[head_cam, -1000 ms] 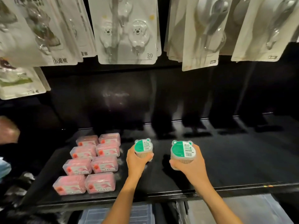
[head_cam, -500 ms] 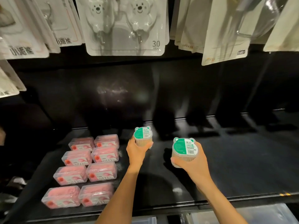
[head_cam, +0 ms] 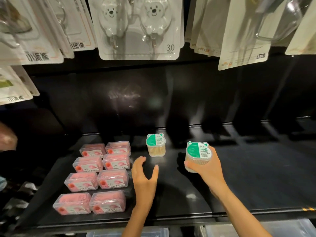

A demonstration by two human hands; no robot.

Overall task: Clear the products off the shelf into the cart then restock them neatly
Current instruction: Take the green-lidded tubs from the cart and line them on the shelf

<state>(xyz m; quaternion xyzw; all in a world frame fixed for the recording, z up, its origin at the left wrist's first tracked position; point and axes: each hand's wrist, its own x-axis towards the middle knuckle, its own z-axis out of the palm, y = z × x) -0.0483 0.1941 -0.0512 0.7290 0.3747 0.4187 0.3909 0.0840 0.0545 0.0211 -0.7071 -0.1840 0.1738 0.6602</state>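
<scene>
A clear tub of cotton swabs with a green bear-shaped lid [head_cam: 156, 146] stands upright near the back of the black shelf [head_cam: 256, 177]. My left hand [head_cam: 144, 177] hovers just in front of it, fingers spread, holding nothing. My right hand [head_cam: 207, 165] grips a second green-lidded swab tub [head_cam: 197, 155], held above the shelf to the right of the first. Several pink dental floss boxes [head_cam: 112, 162] lie in two neat columns on the shelf's left part.
Carded hook packs, some with white bear hooks [head_cam: 136, 26], hang on pegs above the shelf. Clear plastic bins [head_cam: 256, 228] sit below the shelf's front edge. A blurred part of another person [head_cam: 7, 139] shows at the far left edge.
My left hand has set its swab tub down near the back of the shelf, let go and drawn back. My right hand still holds its tub, slightly further forward.
</scene>
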